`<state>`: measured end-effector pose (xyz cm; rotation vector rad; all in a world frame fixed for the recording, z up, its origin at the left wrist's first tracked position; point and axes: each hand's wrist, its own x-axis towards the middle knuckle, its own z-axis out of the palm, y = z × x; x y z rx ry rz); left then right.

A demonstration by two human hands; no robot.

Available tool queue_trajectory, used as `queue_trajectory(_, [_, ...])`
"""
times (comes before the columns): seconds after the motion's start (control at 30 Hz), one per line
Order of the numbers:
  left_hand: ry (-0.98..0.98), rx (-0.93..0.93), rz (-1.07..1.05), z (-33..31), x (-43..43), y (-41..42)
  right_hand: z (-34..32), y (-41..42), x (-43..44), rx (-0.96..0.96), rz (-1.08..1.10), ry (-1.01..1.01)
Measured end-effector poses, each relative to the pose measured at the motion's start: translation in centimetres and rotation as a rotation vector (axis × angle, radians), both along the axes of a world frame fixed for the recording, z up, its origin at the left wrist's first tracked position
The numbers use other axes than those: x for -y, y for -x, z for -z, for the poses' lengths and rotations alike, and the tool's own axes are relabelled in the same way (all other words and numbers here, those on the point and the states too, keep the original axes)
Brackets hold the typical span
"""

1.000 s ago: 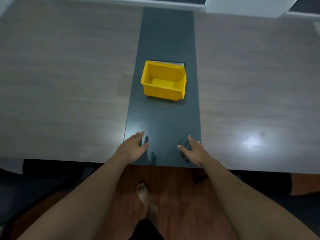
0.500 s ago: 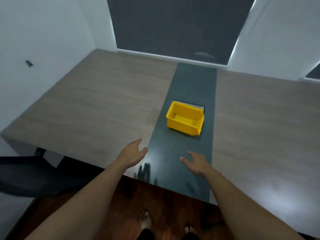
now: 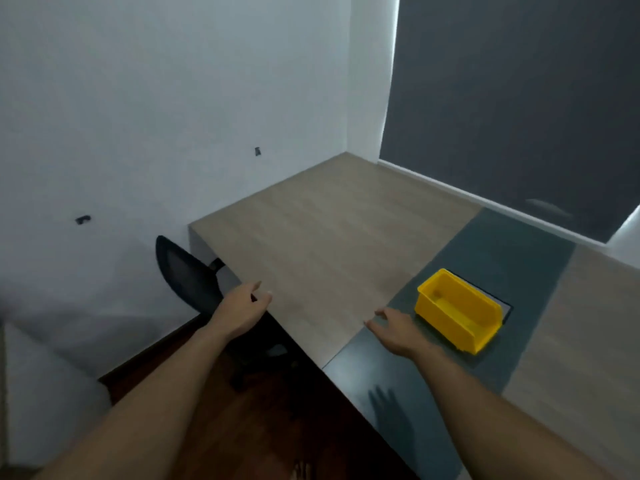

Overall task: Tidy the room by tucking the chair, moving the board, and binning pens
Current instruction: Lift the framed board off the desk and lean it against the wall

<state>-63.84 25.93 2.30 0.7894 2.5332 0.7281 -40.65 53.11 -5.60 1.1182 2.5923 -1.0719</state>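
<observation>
A black mesh-backed office chair (image 3: 188,275) stands at the left end of the wooden desk (image 3: 322,237), partly under its edge. My left hand (image 3: 240,308) hovers open just right of the chair back, at the desk's front edge, holding nothing. My right hand (image 3: 398,329) is open, fingers spread, above the desk's dark centre strip (image 3: 512,271). An empty yellow bin (image 3: 459,311) sits on that strip, just right of my right hand. No pens or board are in view.
A white wall (image 3: 156,98) runs along the left, close behind the chair. A dark window blind (image 3: 519,98) fills the back. Dark wooden floor (image 3: 263,410) lies below the desk edge, with my toes at the bottom.
The view has swung left and up, bringing the chair and the left wall in. Both hands have lifted off the dark strip, and the left hand now reaches toward the chair.
</observation>
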Motion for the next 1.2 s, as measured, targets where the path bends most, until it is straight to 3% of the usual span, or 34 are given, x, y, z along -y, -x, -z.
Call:
queue_trajectory(0.13, [-0.050,-0.095,-0.197,-1.9,7.2,0.2,-1.8,4.5,3.6,-0.036,-0.204,-0.018])
queue_trajectory(0.5, [-0.100,-0.101,-0.660,-5.1,29.6,1.3,-6.0,17.3,20.3,-0.117,-0.576,-0.037])
queue_trajectory(0.97, [-0.150,-0.081,-0.939,-4.3,58.3,7.9,-7.1,34.9,47.2,-0.148,-0.803,-0.018])
queue_trajectory(1.2, [-0.140,-0.056,-1.018,-4.3,68.5,9.0,-5.5,39.2,57.8,-0.160,-0.884,-0.048])
